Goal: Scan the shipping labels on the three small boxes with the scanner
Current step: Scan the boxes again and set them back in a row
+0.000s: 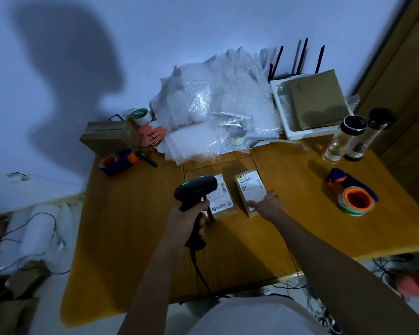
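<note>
On the left side of the wooden table (136, 238), near the wall, sits a brown cardboard box (107, 136) with a blue and orange tape holder (116, 162) just in front of it. A black pen (147, 159) lies beside the tape holder.

In the middle of the picture, the left hand (189, 220) is closed tight around the handle of the black scanner (196, 189). A small green light glows on top of the scanner. The head of the scanner hangs over the left edge of the first small box (221, 198), which lies flat with its white label facing up. A black cord runs from the scanner handle down to the bottom of the picture.

Just to the right lies the second small box (250, 191), also flat with a white label on top. The right hand (267, 204) rests on its near right corner, fingers spread and pressing the label, not wrapped around anything. Only two small boxes can be seen.

Behind the boxes is a big pile of bubble wrap (215, 102). At the upper right is a white tray (307, 105) and two clear bottles (344, 139). On the right side of the table lies another tape holder (353, 194) with an orange middle.
</note>
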Demonstrator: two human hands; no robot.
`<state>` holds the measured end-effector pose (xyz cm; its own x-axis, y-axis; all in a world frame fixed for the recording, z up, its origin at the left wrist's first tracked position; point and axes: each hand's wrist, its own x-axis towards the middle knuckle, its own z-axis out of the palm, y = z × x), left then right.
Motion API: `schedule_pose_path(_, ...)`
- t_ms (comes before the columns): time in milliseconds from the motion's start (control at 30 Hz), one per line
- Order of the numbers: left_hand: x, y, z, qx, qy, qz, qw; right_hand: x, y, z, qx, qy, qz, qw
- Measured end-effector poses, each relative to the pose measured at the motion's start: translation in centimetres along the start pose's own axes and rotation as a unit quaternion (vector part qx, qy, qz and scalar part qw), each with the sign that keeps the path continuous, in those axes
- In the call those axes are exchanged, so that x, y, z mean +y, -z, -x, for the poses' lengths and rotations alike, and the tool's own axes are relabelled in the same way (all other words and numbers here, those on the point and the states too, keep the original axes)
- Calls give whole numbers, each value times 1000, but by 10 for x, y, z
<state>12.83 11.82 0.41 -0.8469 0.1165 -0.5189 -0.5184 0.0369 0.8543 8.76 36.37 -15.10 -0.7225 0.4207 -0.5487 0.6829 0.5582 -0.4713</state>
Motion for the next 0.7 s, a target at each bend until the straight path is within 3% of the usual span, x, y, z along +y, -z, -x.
schedule_pose_path(200,0,-2,1,-1,-3,-4,1000,3,5,-5,-27,0,-8,1000)
schedule_pose_path(467,6,3,3,2,-9,3,1000,14,5,0,-65,-34,-183,980)
schedule_pose_path(700,16,6,3,5,-33,-18,999,24,8,10,-102,-25,-258,961)
